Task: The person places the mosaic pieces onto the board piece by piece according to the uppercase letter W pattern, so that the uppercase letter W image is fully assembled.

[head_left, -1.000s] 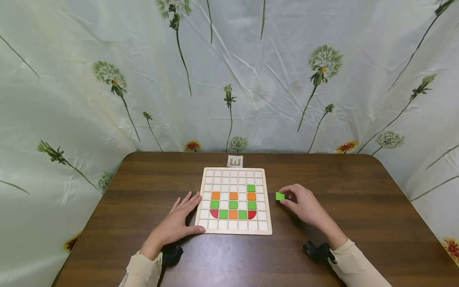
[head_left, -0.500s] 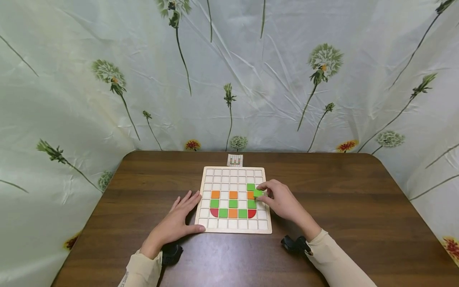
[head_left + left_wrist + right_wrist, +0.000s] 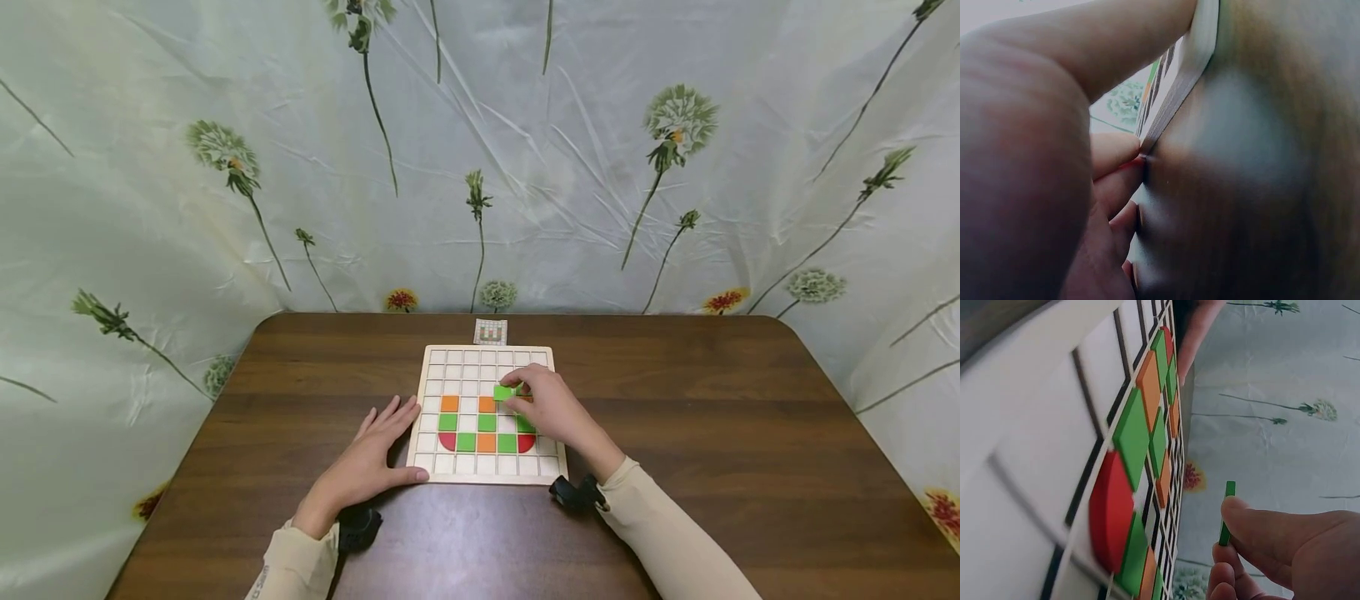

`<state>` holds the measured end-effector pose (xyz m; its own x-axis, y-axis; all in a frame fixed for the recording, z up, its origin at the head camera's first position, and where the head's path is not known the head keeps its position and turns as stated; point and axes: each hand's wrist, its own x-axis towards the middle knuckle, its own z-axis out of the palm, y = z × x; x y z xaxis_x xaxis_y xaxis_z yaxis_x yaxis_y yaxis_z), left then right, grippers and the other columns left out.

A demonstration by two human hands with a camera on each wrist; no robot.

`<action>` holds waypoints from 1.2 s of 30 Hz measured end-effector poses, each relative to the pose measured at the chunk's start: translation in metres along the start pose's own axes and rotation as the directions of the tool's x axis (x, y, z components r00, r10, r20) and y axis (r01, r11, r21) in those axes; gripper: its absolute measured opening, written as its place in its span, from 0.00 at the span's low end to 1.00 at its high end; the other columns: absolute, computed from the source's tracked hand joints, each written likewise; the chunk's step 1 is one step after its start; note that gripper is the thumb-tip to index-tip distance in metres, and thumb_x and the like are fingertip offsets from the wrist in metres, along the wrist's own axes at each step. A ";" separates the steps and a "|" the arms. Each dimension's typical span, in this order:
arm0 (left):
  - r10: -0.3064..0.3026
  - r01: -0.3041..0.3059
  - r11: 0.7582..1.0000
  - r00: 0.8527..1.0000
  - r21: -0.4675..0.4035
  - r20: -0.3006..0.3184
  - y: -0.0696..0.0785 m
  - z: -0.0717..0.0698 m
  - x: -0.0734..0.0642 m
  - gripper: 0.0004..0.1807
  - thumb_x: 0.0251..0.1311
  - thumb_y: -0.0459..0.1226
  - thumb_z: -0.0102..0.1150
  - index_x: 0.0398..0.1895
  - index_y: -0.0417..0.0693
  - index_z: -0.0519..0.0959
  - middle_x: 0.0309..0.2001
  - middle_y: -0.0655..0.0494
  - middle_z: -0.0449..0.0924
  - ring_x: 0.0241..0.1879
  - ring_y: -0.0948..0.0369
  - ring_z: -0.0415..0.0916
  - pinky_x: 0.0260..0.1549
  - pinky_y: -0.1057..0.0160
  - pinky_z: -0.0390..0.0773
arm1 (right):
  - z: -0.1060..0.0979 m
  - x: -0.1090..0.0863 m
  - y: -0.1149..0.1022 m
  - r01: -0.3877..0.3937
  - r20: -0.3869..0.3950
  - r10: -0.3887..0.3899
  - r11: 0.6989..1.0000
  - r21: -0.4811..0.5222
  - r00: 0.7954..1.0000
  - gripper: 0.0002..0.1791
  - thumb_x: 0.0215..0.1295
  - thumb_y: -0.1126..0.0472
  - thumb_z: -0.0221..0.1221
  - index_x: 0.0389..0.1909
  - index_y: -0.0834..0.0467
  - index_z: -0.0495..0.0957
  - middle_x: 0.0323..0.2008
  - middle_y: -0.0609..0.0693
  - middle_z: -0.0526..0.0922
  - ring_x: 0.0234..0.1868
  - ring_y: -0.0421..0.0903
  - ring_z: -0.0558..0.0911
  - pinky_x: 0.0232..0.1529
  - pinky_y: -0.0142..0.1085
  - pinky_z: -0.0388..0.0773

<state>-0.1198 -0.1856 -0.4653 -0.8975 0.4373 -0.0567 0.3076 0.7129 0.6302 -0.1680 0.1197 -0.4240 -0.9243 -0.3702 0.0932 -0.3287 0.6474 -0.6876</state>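
Note:
A green square tile [image 3: 501,393] is pinched between the thumb and fingertips of my right hand [image 3: 551,406], over the board's middle-right squares. Seen edge-on in the right wrist view, the tile [image 3: 1224,534] is thin and apart from the board's surface. The pale wooden grid board [image 3: 487,480] carries orange, green and red tiles in a U-like pattern with a middle column. Red quarter-round tiles [image 3: 447,442] form its lower corners. My right hand partly covers the pattern's right column. My left hand [image 3: 367,460] rests spread along the board's left edge, thumb at the near-left corner.
Behind the board lies a small card [image 3: 491,332] printed with a coloured grid pattern. All of it rests on a dark brown wooden table [image 3: 697,392]. A pale curtain with dandelion prints [image 3: 555,167] hangs beyond the table's far edge.
My right hand has carried the green tile leftward from the table at the board's right to above the board. My left hand has stayed at the board's edge.

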 end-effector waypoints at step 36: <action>0.002 -0.002 1.000 1.000 0.002 0.002 -0.002 0.002 0.002 0.58 0.52 0.62 0.70 0.80 0.47 0.56 0.79 0.50 0.51 0.79 0.46 0.40 0.73 0.37 0.36 | 0.045 0.060 -0.030 -0.036 0.106 0.040 0.998 -0.042 0.994 0.14 0.65 0.63 0.66 0.50 0.61 0.85 0.46 0.54 0.84 0.49 0.49 0.81 0.52 0.41 0.79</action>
<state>-0.1212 -0.1854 -0.4678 -0.8963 0.4399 -0.0563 0.3105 0.7130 0.6286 -0.2046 0.0482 -0.4300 -0.9109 -0.4124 -0.0109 -0.3034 0.6876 -0.6596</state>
